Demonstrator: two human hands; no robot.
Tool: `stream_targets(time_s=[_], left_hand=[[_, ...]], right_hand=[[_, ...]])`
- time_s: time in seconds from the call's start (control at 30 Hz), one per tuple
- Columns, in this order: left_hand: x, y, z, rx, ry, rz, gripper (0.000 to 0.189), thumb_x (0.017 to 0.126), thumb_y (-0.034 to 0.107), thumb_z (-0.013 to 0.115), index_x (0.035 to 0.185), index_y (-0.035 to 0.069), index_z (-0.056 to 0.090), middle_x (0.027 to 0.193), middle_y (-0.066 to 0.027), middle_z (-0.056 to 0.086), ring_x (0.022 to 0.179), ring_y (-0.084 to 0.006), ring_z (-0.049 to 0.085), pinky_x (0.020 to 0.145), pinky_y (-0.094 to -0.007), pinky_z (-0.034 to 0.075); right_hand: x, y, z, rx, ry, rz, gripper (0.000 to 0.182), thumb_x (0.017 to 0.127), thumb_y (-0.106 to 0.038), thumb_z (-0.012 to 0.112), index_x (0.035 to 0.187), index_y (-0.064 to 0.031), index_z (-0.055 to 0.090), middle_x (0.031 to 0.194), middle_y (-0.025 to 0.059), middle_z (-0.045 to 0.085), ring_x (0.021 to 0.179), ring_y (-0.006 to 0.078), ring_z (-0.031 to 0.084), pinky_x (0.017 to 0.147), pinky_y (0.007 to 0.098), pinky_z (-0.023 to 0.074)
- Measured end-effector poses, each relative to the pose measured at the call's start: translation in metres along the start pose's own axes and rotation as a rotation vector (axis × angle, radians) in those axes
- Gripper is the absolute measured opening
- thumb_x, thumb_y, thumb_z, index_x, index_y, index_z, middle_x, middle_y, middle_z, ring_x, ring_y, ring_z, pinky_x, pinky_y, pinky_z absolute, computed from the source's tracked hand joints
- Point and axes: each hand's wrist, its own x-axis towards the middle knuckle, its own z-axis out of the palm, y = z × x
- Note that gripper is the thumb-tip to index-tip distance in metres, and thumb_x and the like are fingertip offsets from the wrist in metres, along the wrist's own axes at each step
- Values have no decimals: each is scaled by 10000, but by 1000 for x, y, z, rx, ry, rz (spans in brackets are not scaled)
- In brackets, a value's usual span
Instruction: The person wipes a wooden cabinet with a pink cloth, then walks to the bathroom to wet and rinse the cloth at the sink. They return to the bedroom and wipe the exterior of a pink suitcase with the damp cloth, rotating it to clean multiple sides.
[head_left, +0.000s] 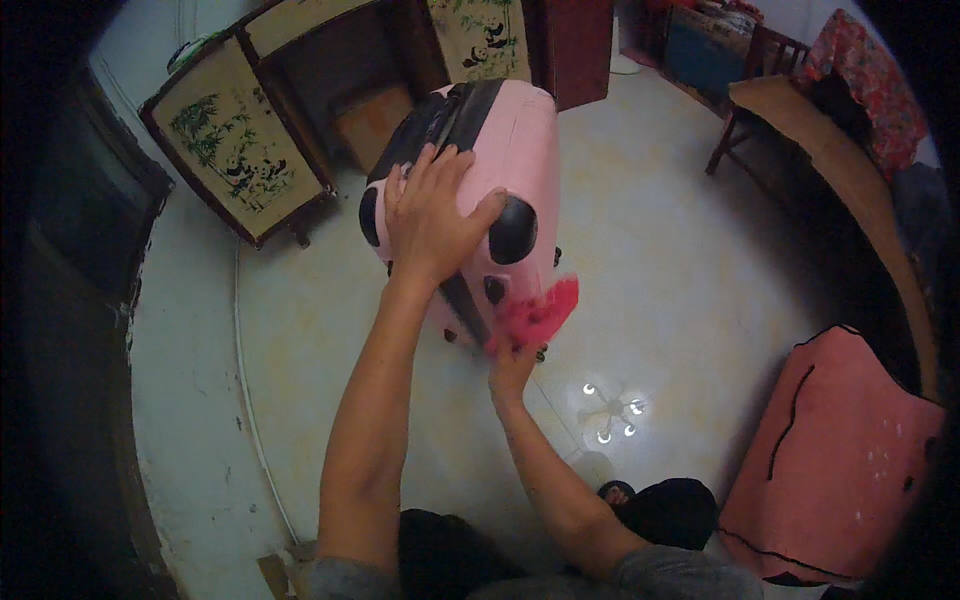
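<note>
A pink hard-shell suitcase (517, 135) with black corner caps and a black band along its zip seam stands on the floor before me. My left hand (435, 210) lies spread on its upper end, fingers across the black band and thumb by a round black cap (514, 231). Lower down, my right hand (516, 367) holds a bright red cloth (536, 315) against or close to the lower part of the same end; contact is hard to tell. The cloth is blurred and covers part of the shell. Small wheels show at the suitcase's lower edge.
A wooden cabinet with a panda-painted panel (232, 142) stands behind to the left. A salmon-coloured fabric-covered item (840, 465) is at right, near a brown bench-like edge (847, 157) and a wooden chair (772, 56). My foot (616, 493) rests on the glossy tiled floor (645, 300).
</note>
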Motion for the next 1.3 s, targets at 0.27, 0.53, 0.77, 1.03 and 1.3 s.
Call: stream_targets(time_s=[0.27, 0.53, 0.77, 1.03, 1.3], left_hand=[[-1, -2, -1, -21, 0, -22, 603, 806, 560, 611, 1204, 107, 629, 1310, -118, 585, 1324, -294, 444, 1125, -483, 232], [-1, 8, -1, 13, 75, -18, 573, 816, 541, 608, 1180, 100, 649, 1303, -113, 592, 1316, -284, 449, 1117, -489, 237], [7, 25, 0, 15, 100, -3, 551, 817, 527, 608, 1160, 98, 654, 1282, -120, 605, 1292, -289, 473, 1104, -491, 257], [-4, 8, 5, 53, 116, -40, 544, 811, 505, 617, 1166, 94, 646, 1264, -119, 612, 1280, -297, 479, 1101, -506, 249], [5, 31, 5, 49, 87, -71, 542, 820, 508, 608, 1174, 99, 643, 1285, -109, 603, 1294, -293, 466, 1111, -500, 236]], right_hand=[[-13, -36, 36, 547, 16, 269, 320, 885, -75, 637, 1183, -36, 527, 1117, 91, 605, 977, 210, 621, 822, 348, 518], [-4, -14, 6, 641, 172, 306, 286, 830, -17, 649, 1108, -27, 581, 1039, 80, 623, 950, 223, 626, 847, 378, 519], [11, 102, -50, 407, 243, 380, 312, 824, -5, 644, 1124, -30, 563, 1056, 74, 617, 925, 232, 629, 822, 355, 524], [33, 26, -47, 14, 372, -13, 361, 888, -138, 652, 1204, -25, 519, 1124, 87, 601, 1000, 192, 596, 865, 332, 483], [-5, 207, -78, 762, -202, 548, 315, 977, -232, 484, 1228, -45, 515, 1134, 118, 614, 999, 283, 607, 917, 457, 492]])
